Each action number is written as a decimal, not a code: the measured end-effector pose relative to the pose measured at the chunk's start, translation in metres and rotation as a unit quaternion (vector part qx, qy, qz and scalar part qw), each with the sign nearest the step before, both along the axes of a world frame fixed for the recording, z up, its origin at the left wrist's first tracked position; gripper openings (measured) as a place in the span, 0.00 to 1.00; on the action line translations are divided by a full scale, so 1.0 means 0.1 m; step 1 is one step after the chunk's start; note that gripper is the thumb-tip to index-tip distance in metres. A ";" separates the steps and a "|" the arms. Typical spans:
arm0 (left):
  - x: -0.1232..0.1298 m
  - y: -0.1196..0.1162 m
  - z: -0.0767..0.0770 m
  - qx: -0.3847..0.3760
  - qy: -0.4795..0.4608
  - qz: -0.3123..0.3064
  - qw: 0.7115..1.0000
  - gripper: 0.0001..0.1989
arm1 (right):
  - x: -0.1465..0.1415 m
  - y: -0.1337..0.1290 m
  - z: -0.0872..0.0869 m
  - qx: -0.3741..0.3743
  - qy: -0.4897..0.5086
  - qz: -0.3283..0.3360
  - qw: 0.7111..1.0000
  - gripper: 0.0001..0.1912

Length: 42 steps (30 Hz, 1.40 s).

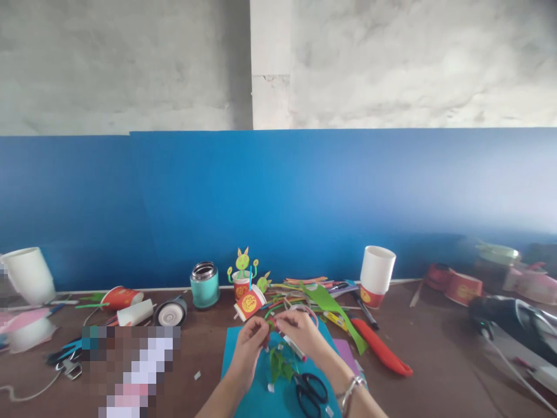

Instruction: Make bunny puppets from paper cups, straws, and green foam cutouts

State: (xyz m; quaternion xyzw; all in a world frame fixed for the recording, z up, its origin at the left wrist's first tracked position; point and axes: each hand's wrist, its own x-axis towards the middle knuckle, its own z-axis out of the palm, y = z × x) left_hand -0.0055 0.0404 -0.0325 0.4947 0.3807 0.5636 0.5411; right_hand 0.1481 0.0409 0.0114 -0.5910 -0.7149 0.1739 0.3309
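My left hand (pixel 251 345) and my right hand (pixel 303 331) meet over a blue sheet (pixel 235 342), fingers closed in a pinch. Between the fingertips shows a small red and green piece (pixel 272 323), too small to name. Below the hands lie green paper scraps (pixel 281 363) and black-handled scissors (pixel 311 395). A marker (pixel 296 348) lies partly under my right hand. Just behind, a red paper cup (pixel 249 305) is tipped over. Near it stands another red cup (pixel 242 284) with a green paper animal figure (pixel 242 261) on top.
A turquoise thermos (pixel 205 287) stands open, its lid (pixel 171 313) nearby. Stacked paper cups (pixel 376 273) stand at right. A green strip (pixel 335 310), a yellow cutter (pixel 336 320) and a long red item (pixel 383 348) lie right of the hands. Blue board (pixel 278 203) backs the table.
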 end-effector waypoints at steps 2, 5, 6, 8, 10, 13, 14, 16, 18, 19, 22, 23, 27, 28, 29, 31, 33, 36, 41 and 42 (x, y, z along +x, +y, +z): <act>0.00 0.00 0.01 -0.002 0.001 0.009 1.000 0.18 | 0.25 0.05 0.02 -0.016 -0.034 -0.067 0.997 0.13; -0.01 -0.01 0.01 0.021 0.052 0.030 0.998 0.15 | 0.65 0.07 0.03 -0.034 -0.113 -0.189 0.975 0.15; -0.01 -0.02 0.00 0.044 0.087 0.042 0.994 0.13 | 0.75 0.07 0.01 -0.041 -0.139 -0.216 0.966 0.14; 0.00 -0.03 0.00 0.108 0.169 0.071 0.977 0.11 | 0.88 0.05 -0.03 -0.056 -0.178 -0.252 0.949 0.14; 0.01 -0.06 -0.01 0.178 0.229 0.097 0.952 0.09 | 0.92 0.04 -0.08 -0.065 -0.207 -0.274 0.937 0.15; 0.00 -0.08 0.00 0.264 0.278 0.115 0.916 0.07 | 0.91 0.05 -0.11 -0.069 -0.234 -0.287 0.926 0.14; 0.00 -0.08 -0.01 0.282 0.288 0.120 0.907 0.07 | 0.90 0.06 -0.11 -0.072 -0.239 -0.286 0.925 0.14; -0.01 -0.08 -0.02 0.299 0.303 0.126 0.896 0.07 | 0.91 0.07 -0.10 -0.081 -0.241 -0.278 0.926 0.13; -0.02 -0.07 -0.03 0.302 0.314 0.129 0.891 0.07 | 0.93 0.07 -0.08 -0.089 -0.235 -0.273 0.929 0.12; -0.03 -0.06 -0.04 0.304 0.318 0.129 0.889 0.07 | 0.94 0.07 -0.06 -0.090 -0.230 -0.274 0.930 0.11; -0.03 -0.04 -0.07 0.316 0.328 0.134 0.880 0.07 | 0.97 0.07 0.04 -0.076 -0.206 -0.278 0.935 0.11; -0.03 -0.04 -0.07 0.322 0.334 0.136 0.875 0.07 | 0.97 0.07 0.08 -0.069 -0.193 -0.274 0.940 0.11; -0.01 -0.08 -0.02 0.360 0.381 0.152 0.838 0.07 | 0.85 0.04 0.26 -0.053 -0.117 -0.178 0.976 0.13; -0.01 -0.10 0.00 0.372 0.396 0.159 0.825 0.07 | 0.78 0.03 0.28 -0.052 -0.095 -0.133 0.985 0.12; 0.00 -0.12 0.01 0.385 0.409 0.167 0.810 0.07 | 0.70 0.01 0.30 -0.051 -0.075 -0.089 0.992 0.10; 0.01 -0.16 0.03 0.412 0.428 0.184 0.783 0.07 | 0.54 -0.03 0.31 -0.052 -0.043 -0.017 0.998 0.09; 0.02 -0.18 0.04 0.435 0.441 0.196 0.760 0.07 | 0.39 -0.08 0.30 -0.042 -0.020 0.028 0.999 0.07; 0.04 -0.19 0.02 0.454 0.459 0.197 0.738 0.07 | 0.26 -0.14 0.31 -0.025 -0.006 0.053 0.998 0.05; 0.05 -0.18 0.02 0.476 0.474 0.187 0.717 0.07 | 0.20 -0.21 0.37 0.006 -0.061 0.023 0.998 0.04; 0.05 -0.18 0.03 0.478 0.475 0.186 0.715 0.07 | 0.19 -0.21 0.38 0.020 -0.086 0.008 0.996 0.05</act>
